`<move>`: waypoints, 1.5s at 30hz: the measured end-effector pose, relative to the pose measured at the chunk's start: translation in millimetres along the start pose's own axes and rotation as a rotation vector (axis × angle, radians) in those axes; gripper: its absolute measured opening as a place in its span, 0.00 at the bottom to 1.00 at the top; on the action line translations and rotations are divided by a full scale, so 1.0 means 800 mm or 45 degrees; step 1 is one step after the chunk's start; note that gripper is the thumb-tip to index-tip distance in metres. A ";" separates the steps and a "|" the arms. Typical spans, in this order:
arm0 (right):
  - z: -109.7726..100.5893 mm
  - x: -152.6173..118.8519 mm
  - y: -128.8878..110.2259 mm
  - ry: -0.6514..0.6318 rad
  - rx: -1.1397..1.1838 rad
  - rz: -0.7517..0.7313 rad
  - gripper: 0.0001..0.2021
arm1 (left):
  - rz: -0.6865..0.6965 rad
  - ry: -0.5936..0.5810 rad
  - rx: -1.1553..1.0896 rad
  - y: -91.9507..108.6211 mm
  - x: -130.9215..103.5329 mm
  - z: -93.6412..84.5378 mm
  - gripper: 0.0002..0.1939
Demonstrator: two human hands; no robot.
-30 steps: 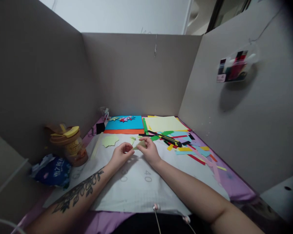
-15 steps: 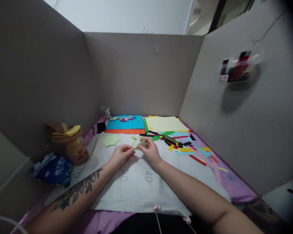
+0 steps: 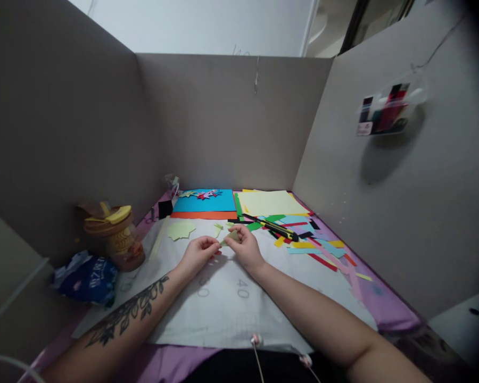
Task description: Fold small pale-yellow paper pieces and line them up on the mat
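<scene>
Between my two hands is a small folded piece of pale green paper (image 3: 232, 236). My right hand (image 3: 245, 247) pinches its upper right part between thumb and fingers. At its lower left tip, my left hand (image 3: 201, 252) is closed in a pinch on the same piece. Just beyond my hands lie a small pale green scrap (image 3: 218, 230) and, further left, a jagged pale green paper cutout (image 3: 181, 230). All of this is over a white sheet (image 3: 223, 319) printed with numbers such as 30 and 40.
A yellow and black utility knife (image 3: 281, 230) lies among coloured paper strips (image 3: 323, 258) on the right. Paper stars (image 3: 203, 195) rest on blue paper (image 3: 223, 202) at the back, beside pale paper sheets (image 3: 273, 203). On the left stand a lidded cup (image 3: 123, 244) and a blue packet (image 3: 90, 279).
Almost nothing differs. Both hands keep their pinch on the green paper in the same place, with only a slight shift of the fingers and the view.
</scene>
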State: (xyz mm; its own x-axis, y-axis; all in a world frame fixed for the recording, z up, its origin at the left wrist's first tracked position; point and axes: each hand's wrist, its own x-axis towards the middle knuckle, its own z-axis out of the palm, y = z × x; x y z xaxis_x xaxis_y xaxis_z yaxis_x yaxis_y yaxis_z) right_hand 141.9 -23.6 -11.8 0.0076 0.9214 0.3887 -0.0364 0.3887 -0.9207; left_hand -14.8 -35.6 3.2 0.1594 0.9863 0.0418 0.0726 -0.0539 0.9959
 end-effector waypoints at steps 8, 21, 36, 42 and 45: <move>0.000 -0.001 -0.001 -0.010 0.043 0.029 0.13 | -0.024 0.011 0.032 0.002 0.000 0.000 0.10; 0.006 0.001 -0.005 0.036 0.097 0.095 0.13 | 0.151 -0.014 0.258 0.006 -0.001 0.001 0.07; 0.002 0.015 -0.008 0.028 0.033 0.092 0.15 | 0.210 0.031 0.262 -0.006 0.008 -0.004 0.11; 0.013 0.004 -0.010 -0.035 0.047 0.101 0.17 | 0.222 0.032 0.372 0.000 0.003 -0.004 0.12; 0.012 0.003 -0.010 -0.082 0.090 0.117 0.21 | 0.285 0.036 0.429 0.002 0.002 -0.006 0.11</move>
State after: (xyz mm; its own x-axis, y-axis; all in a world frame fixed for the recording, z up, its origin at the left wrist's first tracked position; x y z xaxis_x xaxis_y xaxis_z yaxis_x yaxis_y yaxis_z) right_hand 132.8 -24.8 -3.2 -0.0634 0.9498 0.3065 -0.1045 0.2991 -0.9485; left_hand -19.5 -33.5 5.1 0.1807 0.9481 0.2616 0.3587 -0.3112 0.8800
